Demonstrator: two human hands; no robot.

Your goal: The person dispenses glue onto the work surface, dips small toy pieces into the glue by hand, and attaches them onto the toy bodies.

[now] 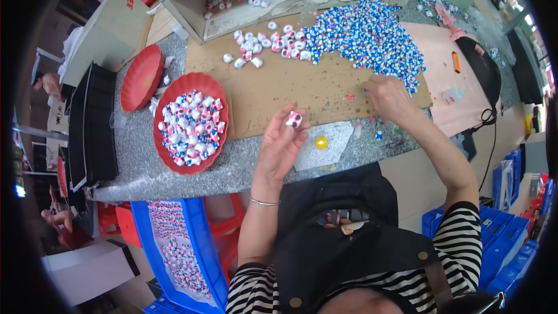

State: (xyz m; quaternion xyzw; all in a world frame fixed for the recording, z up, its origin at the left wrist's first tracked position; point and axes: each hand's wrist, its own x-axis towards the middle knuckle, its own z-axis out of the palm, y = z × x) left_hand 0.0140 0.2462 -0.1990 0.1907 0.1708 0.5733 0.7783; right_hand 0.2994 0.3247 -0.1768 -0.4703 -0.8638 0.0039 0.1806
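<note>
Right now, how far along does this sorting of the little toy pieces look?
Partly done, it seems. The red tray holds a heap of pink, white and blue pieces, and the blue crate below holds more. In hand: the left hand pinches one pink and white piece, while the right hand rests at the edge of the blue and white pile. That large pile remains, plus white pieces beside it.
</note>
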